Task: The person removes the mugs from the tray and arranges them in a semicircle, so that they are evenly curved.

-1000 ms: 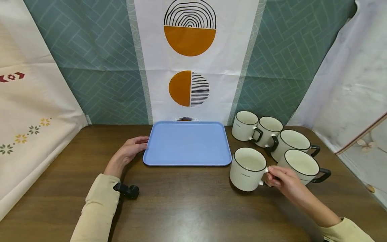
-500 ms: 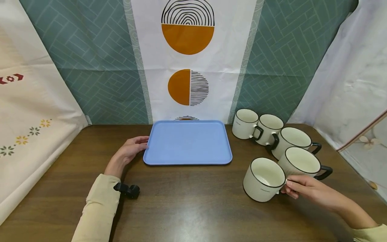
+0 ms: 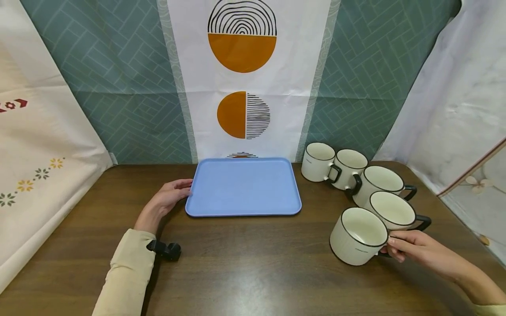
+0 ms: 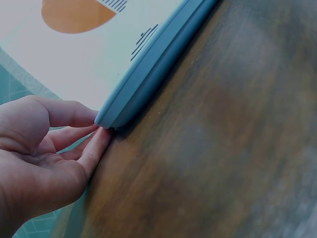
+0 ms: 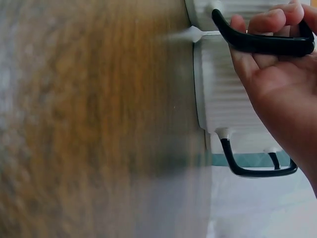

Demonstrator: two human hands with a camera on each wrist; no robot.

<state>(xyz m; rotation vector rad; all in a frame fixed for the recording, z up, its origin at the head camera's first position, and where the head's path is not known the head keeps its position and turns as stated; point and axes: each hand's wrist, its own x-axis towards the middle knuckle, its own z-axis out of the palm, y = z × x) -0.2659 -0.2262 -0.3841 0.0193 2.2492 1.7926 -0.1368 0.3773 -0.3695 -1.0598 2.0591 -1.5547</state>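
Note:
My right hand (image 3: pixel 415 248) grips the black handle of a white enamel-style mug (image 3: pixel 357 239) with a black rim, at the front of a cluster of similar mugs. In the right wrist view its fingers curl through the black handle (image 5: pixel 272 44). The mug stands upright, close in front of another white mug (image 3: pixel 391 208), which it partly overlaps in the head view. My left hand (image 3: pixel 168 197) is at the left edge of a light blue rectangular tray (image 3: pixel 243 188). In the left wrist view the fingertips (image 4: pixel 101 136) pinch the tray's rim at its corner.
Behind the held mug, several white mugs curve back toward the wall, among them a far left mug (image 3: pixel 318 162), a middle mug (image 3: pixel 349 169) and a right mug (image 3: pixel 381 182). Patterned cloth (image 3: pixel 138 109) hangs behind the brown wooden table (image 3: pixel 253 263).
My right hand has moved the gripped mug to the right and nearer to me, bringing it close to the nearest standing mug. The left hand and tray stay in place.

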